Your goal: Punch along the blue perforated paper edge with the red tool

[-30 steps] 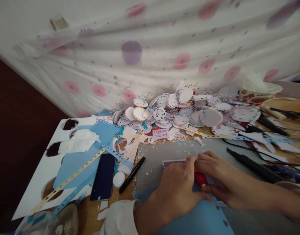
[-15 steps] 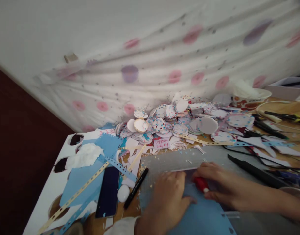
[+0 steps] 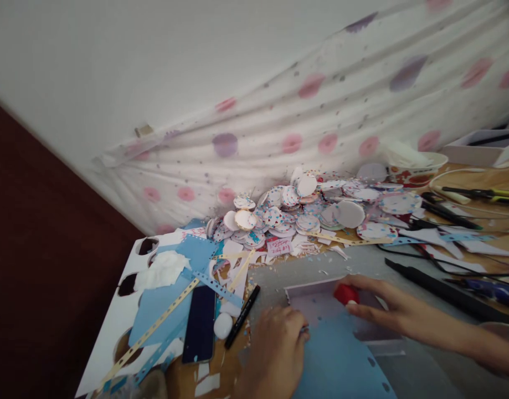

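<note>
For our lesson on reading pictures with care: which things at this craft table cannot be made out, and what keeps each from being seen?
- Red-handled tool, head view: its working end is hidden under the right hand.
- Blue sheet: its near part is cut off by the bottom edge; the left hand covers one side.
- Pink note among the paper discs: writing too small to read.
- Bowl: contents blurred.

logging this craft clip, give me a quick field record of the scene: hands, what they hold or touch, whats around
left hand: palm down, pressing the blue paper sheet
right hand: gripping a red-handled tool over the pale card
surface: grey cutting mat
left of mat: black marker, dark phone, white oval object
behind: pile of dotted paper circles
backdrop: spotted cloth
</note>
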### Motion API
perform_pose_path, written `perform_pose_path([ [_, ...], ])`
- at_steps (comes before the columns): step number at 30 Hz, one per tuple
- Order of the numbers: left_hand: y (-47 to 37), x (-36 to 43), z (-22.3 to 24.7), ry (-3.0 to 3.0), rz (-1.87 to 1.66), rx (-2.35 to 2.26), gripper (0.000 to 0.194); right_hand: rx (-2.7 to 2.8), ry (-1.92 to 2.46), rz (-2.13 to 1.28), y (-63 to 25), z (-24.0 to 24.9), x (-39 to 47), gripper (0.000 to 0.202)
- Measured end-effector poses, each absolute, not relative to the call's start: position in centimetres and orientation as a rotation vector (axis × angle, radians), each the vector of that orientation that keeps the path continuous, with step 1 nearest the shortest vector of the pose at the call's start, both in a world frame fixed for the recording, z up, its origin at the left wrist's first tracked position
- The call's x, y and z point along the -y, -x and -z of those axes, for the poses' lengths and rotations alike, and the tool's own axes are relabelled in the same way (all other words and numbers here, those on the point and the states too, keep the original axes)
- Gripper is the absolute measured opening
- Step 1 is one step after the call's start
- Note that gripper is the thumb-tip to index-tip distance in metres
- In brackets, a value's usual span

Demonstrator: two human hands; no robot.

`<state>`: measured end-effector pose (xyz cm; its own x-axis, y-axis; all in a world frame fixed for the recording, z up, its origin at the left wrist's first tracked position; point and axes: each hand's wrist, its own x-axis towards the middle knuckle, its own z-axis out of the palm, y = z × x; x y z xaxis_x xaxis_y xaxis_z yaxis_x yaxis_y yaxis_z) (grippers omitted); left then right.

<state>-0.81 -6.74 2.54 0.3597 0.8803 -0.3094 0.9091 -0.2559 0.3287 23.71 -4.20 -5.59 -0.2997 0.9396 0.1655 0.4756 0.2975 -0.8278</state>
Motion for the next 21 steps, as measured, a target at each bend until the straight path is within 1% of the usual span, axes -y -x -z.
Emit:
perform_pose_path([
  [3,1.2,8.0,-2.4,-2.178,0.042,-1.574,0.017,1.842,1.252,-1.049,-23.6,4.8,4.5,0.054],
  [6,1.6,9.4,-0.9,-2.231,-0.026,-1.52,0.018,1.833,1.243,-1.085,-23.7,4.6,4.4,0.052],
  [8,1.9,10.4,0.9,-2.283,-0.074,-1.462,0.018,1.829,1.243,-1.084,-23.9,4.7,4.3,0.05],
  [12,2.6,12.1,5.8,-2.415,-0.164,-1.426,0.011,1.844,1.208,-1.108,-23.9,4.3,4.2,0.046],
  [15,3.1,13.2,8.4,-2.478,-0.213,-1.429,0.012,1.853,1.153,-1.133,-23.8,3.7,4.5,0.046],
  [18,3.5,14.1,9.3,-2.49,-0.252,-1.437,0.015,1.824,1.14,-1.125,-23.5,3.3,5.0,0.051],
  [21,3.7,14.9,9.3,-2.497,-0.271,-1.457,0.014,1.78,1.091,-1.087,-23.2,3.6,4.9,0.058],
])
